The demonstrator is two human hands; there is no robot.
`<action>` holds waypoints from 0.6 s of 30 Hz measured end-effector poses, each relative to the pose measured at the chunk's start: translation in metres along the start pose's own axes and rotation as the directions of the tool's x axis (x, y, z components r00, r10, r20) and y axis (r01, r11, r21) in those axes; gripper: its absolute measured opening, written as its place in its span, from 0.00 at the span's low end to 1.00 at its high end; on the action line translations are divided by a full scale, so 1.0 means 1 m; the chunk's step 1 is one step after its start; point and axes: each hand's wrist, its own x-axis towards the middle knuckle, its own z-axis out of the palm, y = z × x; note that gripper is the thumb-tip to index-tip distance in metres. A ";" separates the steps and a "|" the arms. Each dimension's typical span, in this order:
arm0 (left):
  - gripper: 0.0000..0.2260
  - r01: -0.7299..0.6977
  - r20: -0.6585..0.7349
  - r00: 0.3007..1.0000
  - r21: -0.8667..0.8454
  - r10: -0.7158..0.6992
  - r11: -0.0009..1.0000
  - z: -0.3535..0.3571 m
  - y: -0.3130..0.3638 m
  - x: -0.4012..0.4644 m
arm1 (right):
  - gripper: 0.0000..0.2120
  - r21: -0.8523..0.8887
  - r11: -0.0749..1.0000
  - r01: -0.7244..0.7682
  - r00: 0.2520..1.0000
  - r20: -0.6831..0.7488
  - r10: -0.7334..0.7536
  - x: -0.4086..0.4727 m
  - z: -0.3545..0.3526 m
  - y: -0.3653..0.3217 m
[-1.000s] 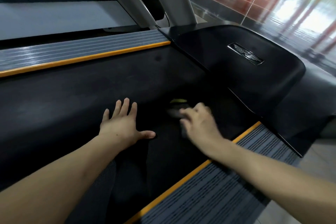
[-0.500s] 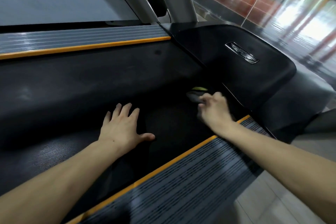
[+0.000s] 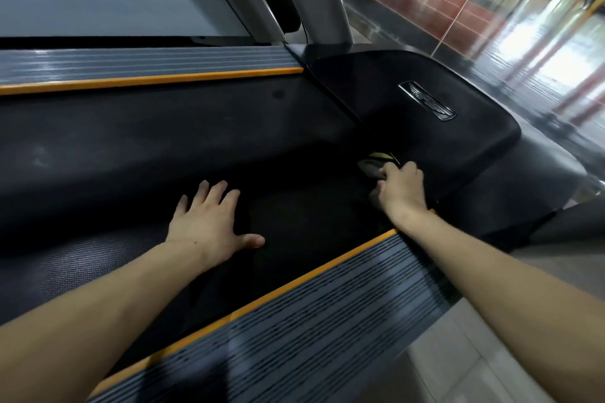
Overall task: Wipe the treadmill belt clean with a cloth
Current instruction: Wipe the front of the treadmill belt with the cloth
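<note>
Dark cloth (image 3: 373, 168), bunched in the right hand's (image 3: 401, 191) curled fingers, at the treadmill belt's (image 3: 163, 147) front edge beside the motor cover (image 3: 425, 141); left hand (image 3: 209, 222) spread flat. Risk: cloth snagging beneath the cover.

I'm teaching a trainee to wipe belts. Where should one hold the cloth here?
Probably bunch the cloth from above, as the right hand does: it lies low on the belt, tight against the motor cover, so only its top is reachable.

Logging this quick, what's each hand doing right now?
Left hand: open, flat on the belt.
Right hand: gripping the cloth.
</note>
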 end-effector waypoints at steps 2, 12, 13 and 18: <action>0.48 0.004 0.005 1.000 0.014 -0.004 1.000 0.001 0.000 -0.001 | 0.11 0.062 0.998 0.028 0.999 0.027 -0.029 -0.023 0.003 -0.032; 0.48 0.001 0.031 1.000 0.031 -0.001 1.000 0.003 -0.002 -0.001 | 0.10 0.188 0.830 0.526 0.843 0.016 -0.538 -0.060 0.006 -0.065; 0.48 0.000 0.037 0.999 0.029 -0.001 1.000 0.002 -0.001 -0.001 | 0.10 0.130 0.872 0.472 0.878 0.024 -0.479 -0.040 0.006 -0.044; 0.48 -0.002 0.026 1.000 0.018 0.002 1.000 0.005 -0.003 -0.001 | 0.05 0.023 0.999 0.036 0.999 0.008 -0.037 0.003 0.003 0.007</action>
